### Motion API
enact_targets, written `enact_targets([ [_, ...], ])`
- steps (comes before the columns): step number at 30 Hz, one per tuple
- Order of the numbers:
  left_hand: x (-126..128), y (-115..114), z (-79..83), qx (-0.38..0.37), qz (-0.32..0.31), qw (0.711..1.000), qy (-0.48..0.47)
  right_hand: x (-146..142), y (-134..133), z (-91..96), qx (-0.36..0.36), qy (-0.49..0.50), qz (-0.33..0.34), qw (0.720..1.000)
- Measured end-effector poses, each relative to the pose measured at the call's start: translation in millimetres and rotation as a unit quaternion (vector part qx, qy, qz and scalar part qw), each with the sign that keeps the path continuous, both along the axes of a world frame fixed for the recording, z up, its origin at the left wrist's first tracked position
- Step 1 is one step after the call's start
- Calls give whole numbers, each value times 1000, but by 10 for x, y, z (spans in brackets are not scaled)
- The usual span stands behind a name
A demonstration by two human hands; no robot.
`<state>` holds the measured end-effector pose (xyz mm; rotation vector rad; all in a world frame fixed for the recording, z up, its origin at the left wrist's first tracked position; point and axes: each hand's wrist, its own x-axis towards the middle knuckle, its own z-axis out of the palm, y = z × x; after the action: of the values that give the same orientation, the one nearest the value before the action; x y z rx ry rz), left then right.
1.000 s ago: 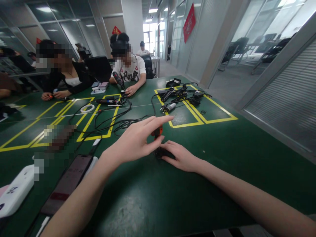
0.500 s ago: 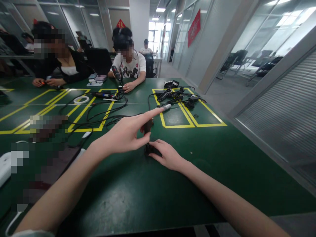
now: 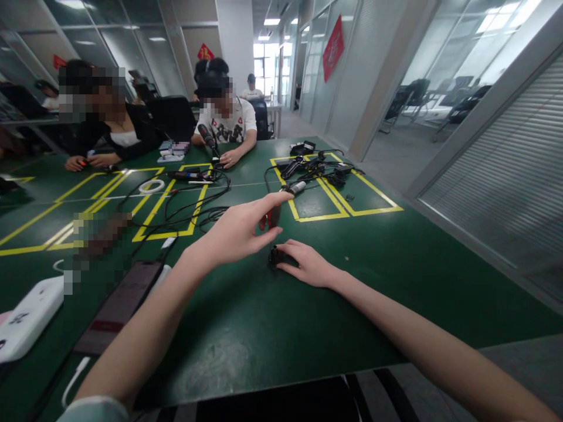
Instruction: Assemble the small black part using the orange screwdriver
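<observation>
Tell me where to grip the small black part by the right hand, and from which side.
I'd pinch the black part at its left end, from above and the left. It lies low on the table, and the right hand covers its right end, so only that stubby end shows. The left hand is nearest, but it pinches a red piece.

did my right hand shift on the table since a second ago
No: the right hand still holds the small black part just short of the yellow tape box.
</observation>
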<state>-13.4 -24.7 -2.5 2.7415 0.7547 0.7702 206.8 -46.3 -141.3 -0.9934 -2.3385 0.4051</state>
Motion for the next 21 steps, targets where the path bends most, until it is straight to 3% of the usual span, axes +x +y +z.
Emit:
enact_targets([
  [21, -11, 4, -9, 29, 15, 999, 11, -1, -12, 25, -15, 4, 2, 1000],
])
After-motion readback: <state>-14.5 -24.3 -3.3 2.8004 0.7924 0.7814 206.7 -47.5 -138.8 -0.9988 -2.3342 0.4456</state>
